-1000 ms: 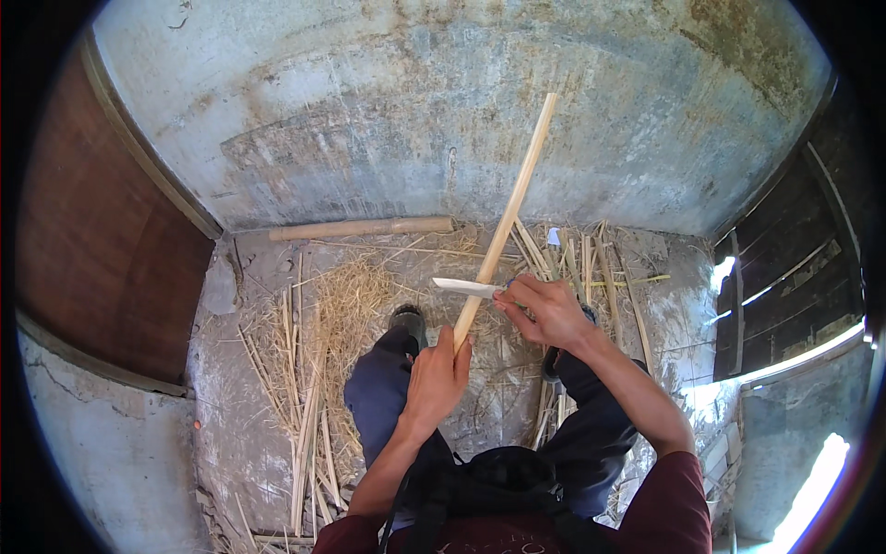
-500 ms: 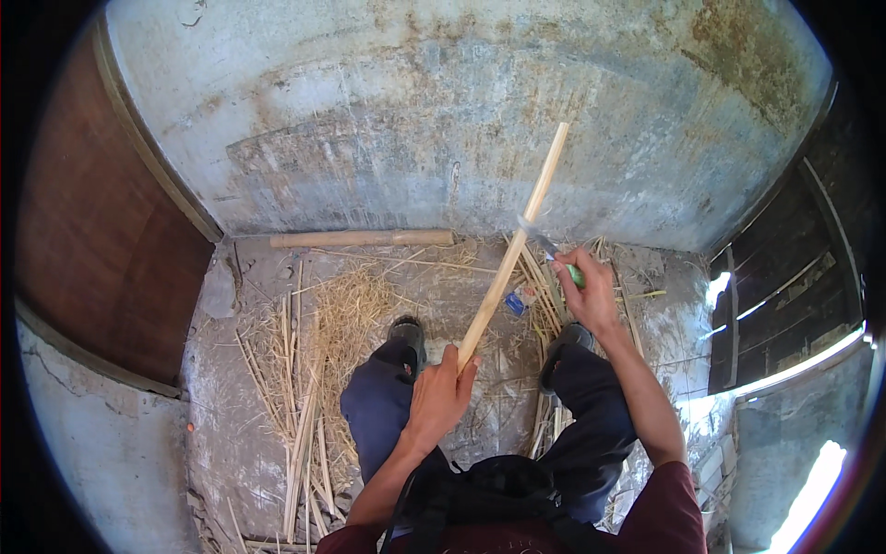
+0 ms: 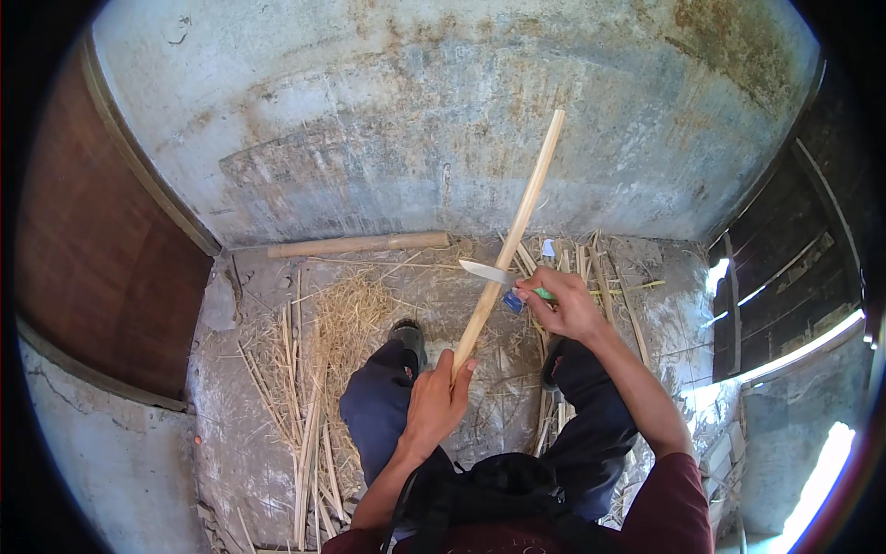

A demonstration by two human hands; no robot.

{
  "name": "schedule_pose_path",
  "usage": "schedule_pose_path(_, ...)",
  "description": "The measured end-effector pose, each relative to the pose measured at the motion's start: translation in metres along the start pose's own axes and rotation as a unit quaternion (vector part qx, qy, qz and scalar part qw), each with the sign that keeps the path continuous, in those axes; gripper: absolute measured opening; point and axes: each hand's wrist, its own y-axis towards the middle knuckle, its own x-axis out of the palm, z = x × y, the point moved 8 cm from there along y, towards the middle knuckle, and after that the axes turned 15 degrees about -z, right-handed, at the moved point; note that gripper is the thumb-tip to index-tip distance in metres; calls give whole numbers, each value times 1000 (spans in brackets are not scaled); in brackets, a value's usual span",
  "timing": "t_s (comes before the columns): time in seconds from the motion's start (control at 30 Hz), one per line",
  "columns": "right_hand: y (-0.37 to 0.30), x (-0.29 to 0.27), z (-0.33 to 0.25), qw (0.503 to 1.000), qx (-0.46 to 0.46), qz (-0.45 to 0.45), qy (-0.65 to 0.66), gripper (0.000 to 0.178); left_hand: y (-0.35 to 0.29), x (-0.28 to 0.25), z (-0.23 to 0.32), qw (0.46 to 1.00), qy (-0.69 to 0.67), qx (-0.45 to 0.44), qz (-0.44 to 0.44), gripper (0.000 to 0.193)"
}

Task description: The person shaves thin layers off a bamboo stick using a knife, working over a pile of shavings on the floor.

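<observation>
My left hand (image 3: pixel 436 406) is closed round the near end of a long, pale bamboo strip (image 3: pixel 521 217). The strip slants up and away to the right, its far end in front of the wall. In my right hand (image 3: pixel 565 305) is a knife with a green handle (image 3: pixel 543 294). Its blade (image 3: pixel 486 271) lies across the strip a little below the middle, tip pointing left. Between blade and strip, the exact contact is too small to make out.
Thin shavings (image 3: pixel 346 319) and split strips (image 3: pixel 305 434) litter the floor on my left. More strips (image 3: pixel 591 268) lie at the right. A round bamboo pole (image 3: pixel 360 245) rests along the foot of the wall (image 3: pixel 388 157). Near the strip is a small blue packet (image 3: pixel 513 301).
My right hand has drawn the knife down along the strip toward me, and the blade now points left across it. My left hand keeps its hold on the near end.
</observation>
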Motion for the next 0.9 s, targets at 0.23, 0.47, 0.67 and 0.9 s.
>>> schedule_pose_path(0.23,5,-15,-1,1000,17,-19,-14,11,-11,-8,8,999,25,-21,-14,31)
schedule_pose_path(0.47,12,-43,19,998,32,38,-42,11,-29,-13,-2,999,28,-8,-24,29)
schedule_pose_path(0.67,26,-34,29,996,59,-14,-66,9,-49,-26,-13,1000,16,-22,-3,31)
schedule_pose_path(0.9,23,-117,157,968,131,201,-78,10,-75,-28,-30,998,22,-48,-29,29)
